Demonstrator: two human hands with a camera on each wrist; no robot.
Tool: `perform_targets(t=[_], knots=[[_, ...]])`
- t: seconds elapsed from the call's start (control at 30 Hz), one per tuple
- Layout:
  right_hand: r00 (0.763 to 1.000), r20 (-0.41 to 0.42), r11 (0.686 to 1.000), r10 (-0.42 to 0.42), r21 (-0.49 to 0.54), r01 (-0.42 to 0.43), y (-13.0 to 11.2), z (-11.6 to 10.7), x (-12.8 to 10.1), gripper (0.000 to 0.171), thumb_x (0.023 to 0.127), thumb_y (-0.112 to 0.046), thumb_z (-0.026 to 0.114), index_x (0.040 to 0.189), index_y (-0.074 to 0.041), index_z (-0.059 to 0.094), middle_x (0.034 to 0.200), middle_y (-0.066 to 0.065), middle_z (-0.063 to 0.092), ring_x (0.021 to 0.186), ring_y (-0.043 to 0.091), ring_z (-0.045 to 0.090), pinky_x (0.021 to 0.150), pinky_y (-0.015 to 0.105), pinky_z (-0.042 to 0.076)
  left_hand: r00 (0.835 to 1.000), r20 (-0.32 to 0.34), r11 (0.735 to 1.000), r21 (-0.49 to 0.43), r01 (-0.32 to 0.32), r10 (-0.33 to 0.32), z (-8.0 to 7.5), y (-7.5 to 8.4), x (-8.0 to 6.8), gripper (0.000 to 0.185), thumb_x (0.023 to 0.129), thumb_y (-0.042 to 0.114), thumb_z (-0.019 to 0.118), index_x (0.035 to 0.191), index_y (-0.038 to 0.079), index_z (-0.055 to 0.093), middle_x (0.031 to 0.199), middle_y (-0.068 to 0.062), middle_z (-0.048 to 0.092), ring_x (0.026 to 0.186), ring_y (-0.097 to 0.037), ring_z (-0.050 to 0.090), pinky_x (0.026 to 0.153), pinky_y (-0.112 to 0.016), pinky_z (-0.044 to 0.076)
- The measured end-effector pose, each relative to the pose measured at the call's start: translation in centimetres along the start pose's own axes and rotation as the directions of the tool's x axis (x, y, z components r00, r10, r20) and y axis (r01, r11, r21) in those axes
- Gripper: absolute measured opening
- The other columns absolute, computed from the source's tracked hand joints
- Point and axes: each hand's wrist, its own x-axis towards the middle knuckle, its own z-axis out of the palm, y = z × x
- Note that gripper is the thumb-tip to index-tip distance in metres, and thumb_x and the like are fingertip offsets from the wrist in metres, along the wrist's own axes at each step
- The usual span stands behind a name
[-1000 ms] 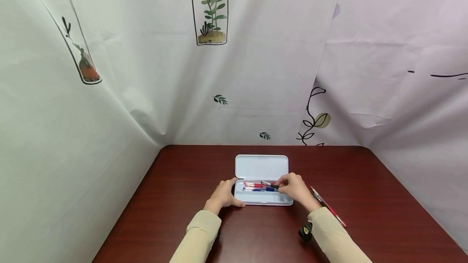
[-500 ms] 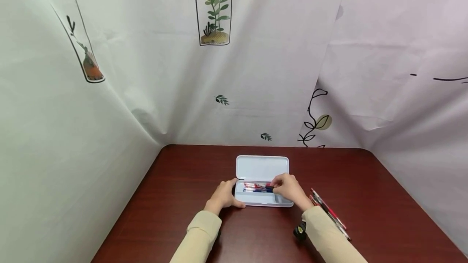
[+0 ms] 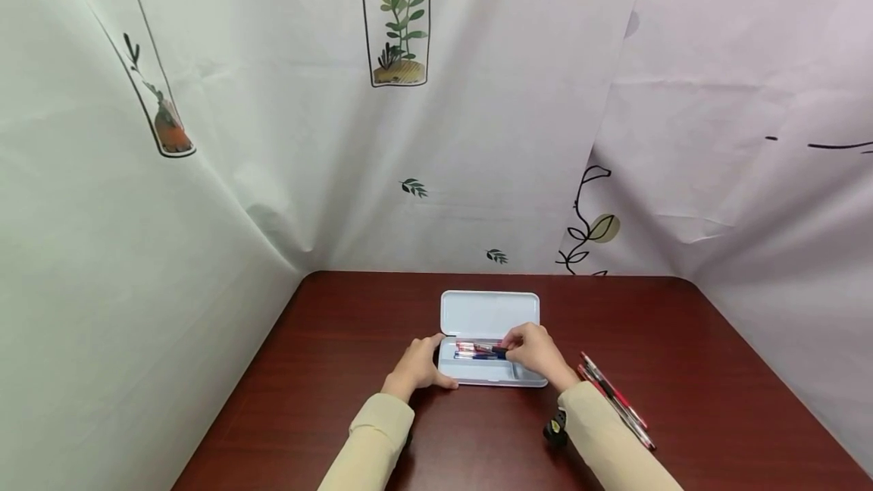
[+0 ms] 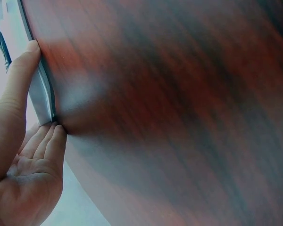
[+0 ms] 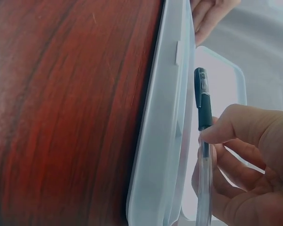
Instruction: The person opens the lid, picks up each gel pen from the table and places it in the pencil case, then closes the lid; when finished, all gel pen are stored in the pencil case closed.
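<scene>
A white pencil case (image 3: 477,373) stands with its lid (image 3: 489,314) raised at the back. My left hand (image 3: 414,364) grips its left end, thumb along the front edge; in the left wrist view, the left hand's fingertips (image 4: 56,129) touch the case's corner. My right hand (image 3: 535,349) is over the right part of the case. Between its thumb and fingers it pinches a clear-barrelled pen (image 5: 205,110) with a black cap. Several red and blue pens (image 3: 469,355) lie in the back compartment, partly hidden by the right hand.
Several red and black pens (image 3: 617,398) lie slanted on the dark red table (image 3: 355,324), beside the right forearm. A pale patterned cloth (image 3: 327,195) hangs behind the table and along its sides.
My right hand has moved left with the black-capped pen, further over the case. More of the pens on the table now show past the sleeve. The left hand stays in place.
</scene>
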Motion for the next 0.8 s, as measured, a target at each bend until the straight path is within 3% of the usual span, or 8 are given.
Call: perform_targets(t=[0.2, 0.8], knots=[[0.999, 0.023, 1.000, -0.026, 0.018, 0.025, -0.2, 0.2, 0.3, 0.014, 0.070, 0.010, 0.067, 0.074, -0.003, 0.072, 0.065, -0.001, 0.063, 0.061, 0.009, 0.051, 0.058, 0.022, 0.043, 1.000, 0.006, 1.000, 0.005, 0.020, -0.020, 0.0, 0.2, 0.1, 0.094, 0.059, 0.030, 0.095, 0.134, -0.005, 0.053, 0.123, -0.023, 0.062, 0.107, -0.031, 0.060, 0.095, -0.046, 0.049], [0.999, 0.039, 1.000, -0.020, 0.021, 0.019, -0.8, 1.7, 1.0, 0.017, 0.069, 0.012, 0.068, 0.074, -0.004, 0.071, 0.065, -0.001, 0.060, 0.062, 0.010, 0.050, 0.057, 0.024, 0.042, 1.000, 0.001, 1.000, 0.002, -0.003, 0.003, 0.3, -0.2, 0.0, 0.092, 0.058, 0.030, 0.095, 0.133, -0.005, 0.054, 0.119, -0.022, 0.064, 0.103, -0.029, 0.061, 0.093, -0.045, 0.050]])
